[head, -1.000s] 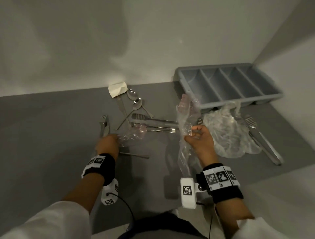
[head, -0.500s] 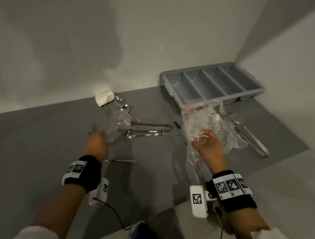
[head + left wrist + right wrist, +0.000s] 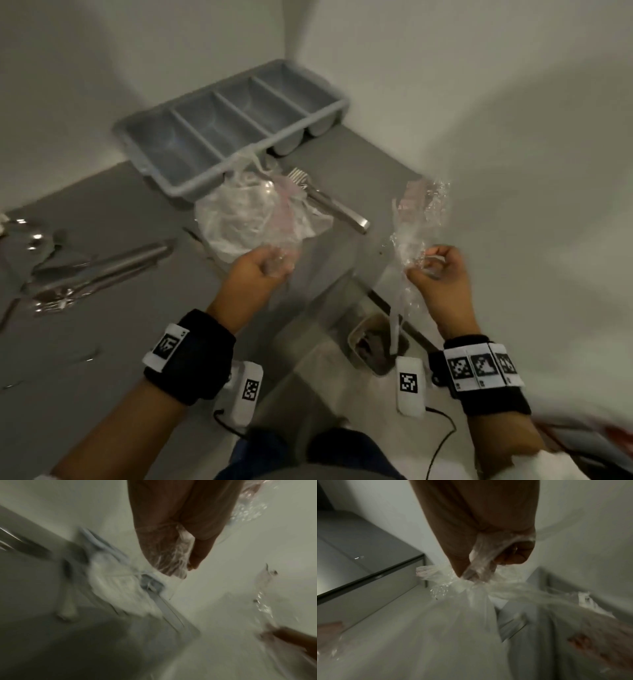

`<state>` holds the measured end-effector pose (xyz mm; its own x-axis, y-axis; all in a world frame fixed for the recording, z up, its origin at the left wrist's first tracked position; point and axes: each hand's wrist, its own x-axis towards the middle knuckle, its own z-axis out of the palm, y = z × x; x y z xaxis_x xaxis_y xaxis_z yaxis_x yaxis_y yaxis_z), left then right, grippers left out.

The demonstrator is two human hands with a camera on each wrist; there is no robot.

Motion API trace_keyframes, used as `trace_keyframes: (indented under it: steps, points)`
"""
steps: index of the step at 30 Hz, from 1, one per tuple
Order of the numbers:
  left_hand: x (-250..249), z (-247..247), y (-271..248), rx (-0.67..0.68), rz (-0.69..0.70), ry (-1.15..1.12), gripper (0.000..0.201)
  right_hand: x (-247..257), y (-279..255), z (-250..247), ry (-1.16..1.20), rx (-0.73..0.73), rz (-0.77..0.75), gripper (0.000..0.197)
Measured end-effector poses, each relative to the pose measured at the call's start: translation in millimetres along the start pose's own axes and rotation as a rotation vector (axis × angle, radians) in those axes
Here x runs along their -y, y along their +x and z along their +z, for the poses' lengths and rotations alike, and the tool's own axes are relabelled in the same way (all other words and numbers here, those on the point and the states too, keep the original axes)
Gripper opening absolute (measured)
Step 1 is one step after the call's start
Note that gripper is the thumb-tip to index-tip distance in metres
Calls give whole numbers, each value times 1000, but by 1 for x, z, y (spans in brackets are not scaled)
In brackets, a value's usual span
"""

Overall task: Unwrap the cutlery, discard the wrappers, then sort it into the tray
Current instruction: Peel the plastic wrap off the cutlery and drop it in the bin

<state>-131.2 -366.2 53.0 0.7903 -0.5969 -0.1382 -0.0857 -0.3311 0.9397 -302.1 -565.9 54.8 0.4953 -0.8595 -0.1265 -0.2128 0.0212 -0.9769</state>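
My left hand (image 3: 270, 265) grips a crumpled clear wrapper (image 3: 284, 236), held above the counter's right end; the wrist view shows the same wrapper (image 3: 173, 559) bunched between its curled fingers. My right hand (image 3: 428, 265) clutches a second clear wrapper (image 3: 416, 219) out past the counter edge, over the floor, with a long tail hanging down (image 3: 471, 601). The grey four-compartment tray (image 3: 185, 186) stands against the wall with nothing visible in it. A fork (image 3: 325, 202) lies right of a white plastic bag (image 3: 239, 219). Unwrapped cutlery (image 3: 96, 270) lies at the left.
A small bin (image 3: 352, 337) sits on the floor below, between my wrists. White walls close the corner behind the tray and to the right. The grey counter (image 3: 102, 342) ends at an edge beside my left wrist.
Both hands have swung right with their wrappers, away from the cutlery pile. My view has turned right, so the floor and the bin below have come into sight.
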Motion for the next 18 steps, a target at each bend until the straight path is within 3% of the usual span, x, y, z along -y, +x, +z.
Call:
trace_keyframes:
  steps: [3,8,12,14,18]
  points:
    - [-5,77,11,169,-9,71,14,-32,6,-54,-55,-149,49,37]
    - [14,180,28,635,-104,183,22,-96,19,-95,-108,-269,197,34]
    - [56,257,51,763,-212,229,33,-157,43,-106,-104,-363,301,39]
    - [94,297,69,788,-280,250,31,-191,59,-111,-111,-408,326,36]
    - [189,369,109,848,-264,392,17,-265,87,-124,-132,-502,332,34]
